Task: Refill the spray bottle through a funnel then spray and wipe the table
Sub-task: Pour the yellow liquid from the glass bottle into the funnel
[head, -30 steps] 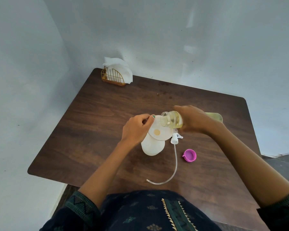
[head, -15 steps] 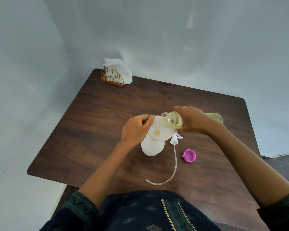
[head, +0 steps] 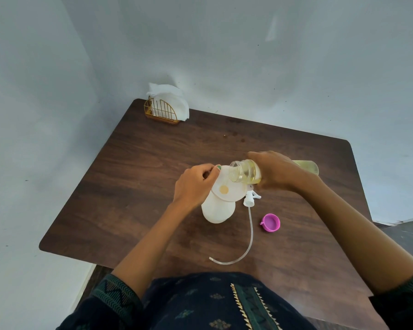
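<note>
A white spray bottle [head: 217, 210] stands mid-table with a pale funnel [head: 227, 186] set in its neck. A little yellow liquid shows in the funnel's hole. My left hand [head: 195, 184] pinches the funnel's far-left rim. My right hand [head: 275, 171] grips a clear bottle of yellow liquid [head: 244, 171], tipped on its side with its open mouth over the funnel. The white spray head [head: 249, 198] with its long clear tube lies on the table beside the spray bottle.
A pink cap [head: 270, 222] lies to the right of the tube. A gold wire holder with white napkins [head: 163, 107] stands at the far-left corner of the dark wooden table [head: 134, 182]. Walls close in behind and to the left.
The hands and the tipped bottle stay almost still over the funnel. The yellow liquid in the funnel's hole looks much the same.
</note>
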